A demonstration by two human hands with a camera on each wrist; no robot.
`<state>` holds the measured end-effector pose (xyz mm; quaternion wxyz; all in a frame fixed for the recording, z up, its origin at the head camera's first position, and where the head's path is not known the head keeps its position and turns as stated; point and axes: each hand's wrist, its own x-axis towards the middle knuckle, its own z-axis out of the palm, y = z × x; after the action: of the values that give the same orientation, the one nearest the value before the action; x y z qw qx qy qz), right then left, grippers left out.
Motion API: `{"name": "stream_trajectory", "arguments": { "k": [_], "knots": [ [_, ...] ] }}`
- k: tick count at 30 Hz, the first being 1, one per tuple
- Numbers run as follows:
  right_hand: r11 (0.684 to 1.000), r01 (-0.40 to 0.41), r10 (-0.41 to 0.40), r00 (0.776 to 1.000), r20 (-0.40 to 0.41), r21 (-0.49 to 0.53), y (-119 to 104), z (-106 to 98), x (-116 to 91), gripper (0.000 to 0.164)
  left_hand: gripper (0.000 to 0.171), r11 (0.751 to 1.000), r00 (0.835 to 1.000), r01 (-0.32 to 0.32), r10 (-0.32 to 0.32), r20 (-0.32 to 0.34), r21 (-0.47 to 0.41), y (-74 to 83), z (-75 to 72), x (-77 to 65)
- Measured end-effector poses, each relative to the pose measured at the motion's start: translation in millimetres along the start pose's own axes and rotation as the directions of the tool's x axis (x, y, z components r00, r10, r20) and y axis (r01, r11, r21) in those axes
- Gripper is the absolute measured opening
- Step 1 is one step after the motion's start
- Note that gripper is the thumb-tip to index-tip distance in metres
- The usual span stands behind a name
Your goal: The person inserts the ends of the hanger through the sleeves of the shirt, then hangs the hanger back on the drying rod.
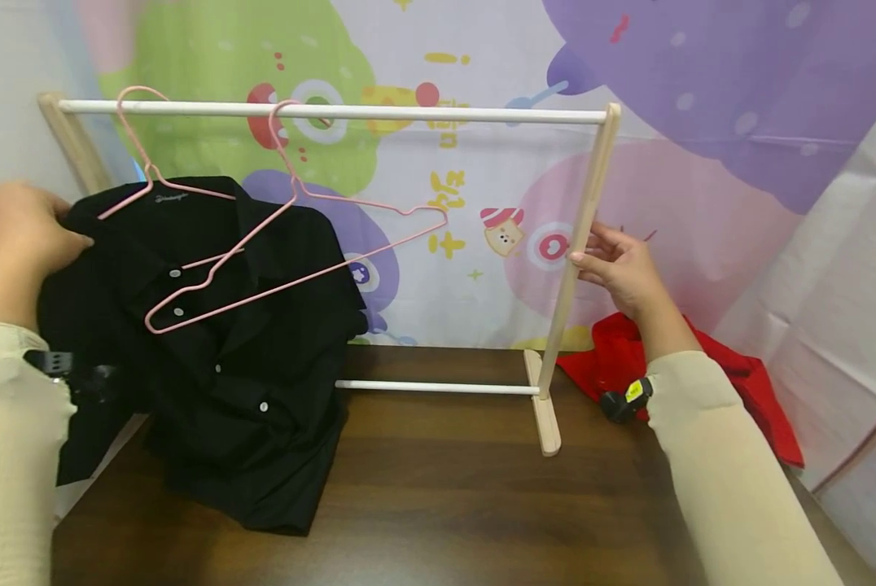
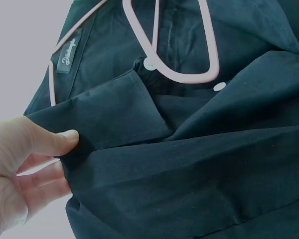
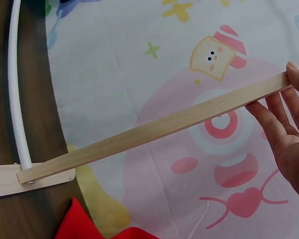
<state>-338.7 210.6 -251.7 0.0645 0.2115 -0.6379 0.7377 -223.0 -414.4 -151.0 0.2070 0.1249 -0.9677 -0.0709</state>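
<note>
A black shirt (image 1: pixel 284 268) with white buttons hangs on a pink hanger (image 1: pixel 145 155) at the left of the rack's white rail (image 1: pixel 423 112). My left hand (image 1: pixel 20 236) pinches the shirt near its collar and shoulder; in the left wrist view the thumb lies on top of the black cloth (image 2: pixel 114 119) with the fingers behind it. In front of the shirt, a second pink hanger (image 1: pixel 299 195) hangs bare from the same rail. My right hand (image 1: pixel 617 264) grips the rack's right wooden post (image 1: pixel 584 212) between thumb and fingers, also in the right wrist view.
Red cloth (image 1: pixel 746 382) lies on the brown table (image 1: pixel 438 488) behind my right forearm. The rack's wooden foot (image 1: pixel 544 419) and lower white bar (image 1: pixel 438 387) stand on the tabletop. A cartoon-printed curtain (image 1: pixel 467 49) hangs close behind the rack.
</note>
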Motion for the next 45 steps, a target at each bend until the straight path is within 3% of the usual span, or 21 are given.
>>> {"name": "stream_trajectory", "arguments": {
  "k": [7, 18, 27, 32, 38, 40, 41, 43, 45],
  "knots": [
    [1.0, -0.009, 0.009, 1.0, -0.003, -0.002, 2, 2, 1, 0.066, 0.043, 0.999, 1.0, 0.022, -0.022, 0.018, 0.031, -7.5, 7.3, -8.2],
    [0.999, -0.012, 0.01, 0.999, -0.038, -0.049, 2, 5, -1, 0.066, 0.034, 1.0, 1.0, 0.023, -0.023, -0.016, 0.014, -5.5, 9.3, -8.4],
    [0.989, -0.019, 0.006, 0.996, -0.087, -0.145, 2, 7, -3, 0.064, 0.049, 1.0, 1.0, 0.025, -0.025, -0.006, -0.004, -2.0, 8.9, -8.4],
    [0.966, -0.029, 0.004, 0.995, -0.1, -0.257, -2, 11, -5, 0.062, 0.053, 0.999, 0.999, 0.034, -0.034, -0.021, 0.025, 17.1, 3.0, -10.7],
    [0.916, -0.044, -0.016, 0.989, -0.147, -0.398, -10, 14, -10, 0.057, 0.046, 0.997, 0.992, 0.005, 0.005, -0.123, 0.076, 60.7, -4.0, -23.9],
    [0.894, -0.042, -0.036, 0.985, -0.166, -0.445, -12, 14, -12, 0.054, 0.043, 0.998, 0.981, -0.023, 0.035, -0.189, 0.066, 75.0, -2.9, -29.4],
    [0.882, -0.041, -0.046, 0.984, -0.171, -0.469, -13, 14, -13, 0.051, 0.04, 0.997, 0.968, -0.062, 0.069, -0.242, 0.037, 80.8, -0.8, -32.3],
    [0.85, -0.032, -0.07, 0.982, -0.174, -0.525, -16, 12, -16, 0.046, 0.034, 0.985, 0.927, -0.173, 0.155, -0.342, -0.022, 91.6, 4.3, -38.2],
    [0.818, -0.021, -0.086, 0.984, -0.158, -0.575, -18, 11, -21, 0.041, 0.028, 0.951, 0.864, -0.302, 0.244, -0.44, -0.066, 102.2, 12.3, -44.6]
  ]
}}
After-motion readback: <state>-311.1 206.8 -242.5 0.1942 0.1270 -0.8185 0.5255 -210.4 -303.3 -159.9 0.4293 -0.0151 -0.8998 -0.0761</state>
